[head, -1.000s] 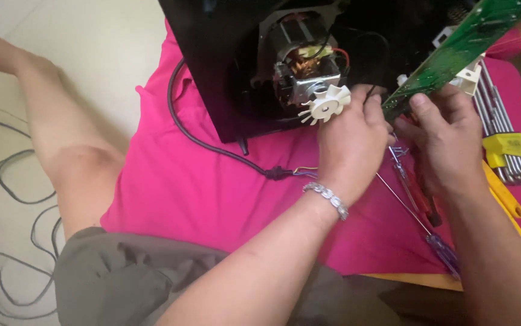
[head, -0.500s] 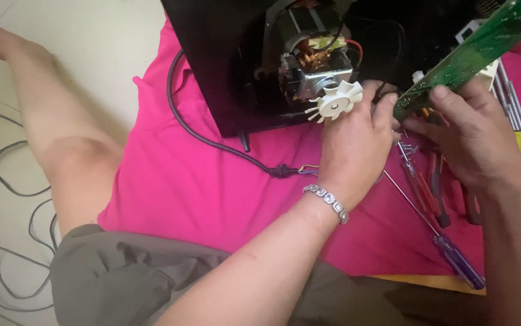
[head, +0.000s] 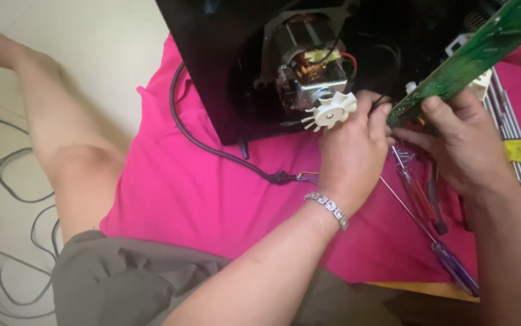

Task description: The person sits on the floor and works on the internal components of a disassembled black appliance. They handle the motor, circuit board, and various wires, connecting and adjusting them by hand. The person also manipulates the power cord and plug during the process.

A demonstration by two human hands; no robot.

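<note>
Left hand (head: 351,160), a linked metal bracelet (head: 328,208) on the wrist, pressed against the open black plastic housing (head: 224,66), fingers curled in beside the ribbed white plastic fan wheel (head: 330,110) at the end of the motor (head: 310,69); whether pinching anything, cannot tell. Motor: bare metal frame, copper windings, red and black wires. Right hand (head: 466,142) closed on the lower end of a flat green circuit board (head: 475,54), thumb on top, board tilted up toward the upper right. Beneath everything, smooth pink cloth (head: 200,193), a knotted black rubber power cord (head: 224,154) snaking across it. Under the right hand, thin steel screwdrivers, one red-handled (head: 420,199), one with a translucent purple handle (head: 456,271). At the far right, a row of metal hex keys (head: 511,139) in a yellow holder.
</note>
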